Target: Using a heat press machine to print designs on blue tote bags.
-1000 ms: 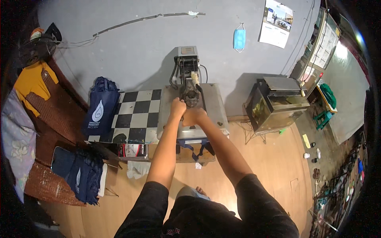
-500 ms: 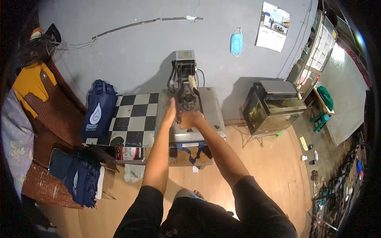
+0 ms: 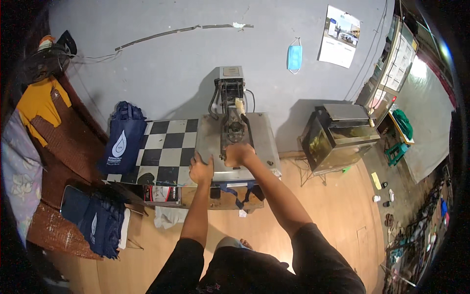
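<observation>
A heat press (image 3: pixel 232 93) with a grey control box stands at the back of the table against the wall, and its wide metal plate (image 3: pixel 263 142) faces me. My right hand (image 3: pixel 238 154) is wrapped round the dark press handle (image 3: pixel 223 154) above the plate. My left hand (image 3: pixel 201 169) is open with spread fingers, at the plate's left front edge; whether it presses down or only rests there I cannot tell. Dark blue bag straps (image 3: pixel 239 200) hang out from under the plate's front edge. The rest of that bag is hidden beneath the plate.
Left of the press lies a black-and-white checkered tabletop (image 3: pixel 169 139), with a navy tote bag (image 3: pixel 122 139) at its far left. More folded navy bags (image 3: pixel 100 225) sit at the lower left. A glass tank (image 3: pixel 338 139) on a thin stand is to the right.
My left hand has come down and toward me, from upright beside the handle to the plate's left front edge, fingers spreading. My right hand stays on the handle, slightly lower in view.
</observation>
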Available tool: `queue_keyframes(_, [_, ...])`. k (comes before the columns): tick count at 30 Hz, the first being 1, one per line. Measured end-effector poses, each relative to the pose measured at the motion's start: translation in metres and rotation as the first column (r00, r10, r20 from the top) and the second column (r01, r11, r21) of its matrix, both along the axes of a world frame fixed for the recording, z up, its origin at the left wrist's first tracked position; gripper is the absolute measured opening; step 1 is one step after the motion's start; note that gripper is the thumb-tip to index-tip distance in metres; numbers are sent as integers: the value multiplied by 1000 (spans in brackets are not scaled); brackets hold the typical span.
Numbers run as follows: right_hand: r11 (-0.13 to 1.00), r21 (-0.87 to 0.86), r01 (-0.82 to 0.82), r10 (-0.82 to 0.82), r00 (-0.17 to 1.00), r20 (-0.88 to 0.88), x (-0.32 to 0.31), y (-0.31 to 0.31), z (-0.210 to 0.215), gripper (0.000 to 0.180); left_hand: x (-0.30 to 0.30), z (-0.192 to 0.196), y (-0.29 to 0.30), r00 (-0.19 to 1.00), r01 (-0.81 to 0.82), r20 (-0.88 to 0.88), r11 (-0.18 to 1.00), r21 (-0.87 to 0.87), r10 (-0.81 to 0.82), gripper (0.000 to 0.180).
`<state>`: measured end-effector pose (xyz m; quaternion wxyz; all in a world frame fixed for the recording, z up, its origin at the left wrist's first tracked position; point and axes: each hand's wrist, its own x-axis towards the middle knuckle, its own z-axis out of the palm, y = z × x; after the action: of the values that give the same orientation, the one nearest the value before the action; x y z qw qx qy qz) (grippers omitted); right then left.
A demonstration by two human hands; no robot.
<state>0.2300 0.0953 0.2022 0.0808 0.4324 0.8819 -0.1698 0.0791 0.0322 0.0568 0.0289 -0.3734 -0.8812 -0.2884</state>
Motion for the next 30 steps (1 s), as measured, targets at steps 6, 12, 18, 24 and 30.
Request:
queue_keyframes(6, [1000,8,6,-6,1000,-5,0,-4,4,37,4,0,0,999,-30,-41,999,37,32,73])
queue_keyframes(12, [1000,15,2,-3,999,38,0,-7,9,33,2,-3,1,998,-22,-63,998,57,25,72])
queue_keyframes(18, [990,139,16,-9,999,-51,2,-12,1,33,2,-8,0,996,-14,-85,996,86,21,70])
queue_keyframes(24, [984,176,6,4,998,-56,4,-13,2,33,1,-8,1,992,-20,-119,994,107,32,69])
queue_keyframes(30, [986,165,6,3,999,-54,3,-12,0,32,0,-9,0,997,-16,-78,997,78,22,70])
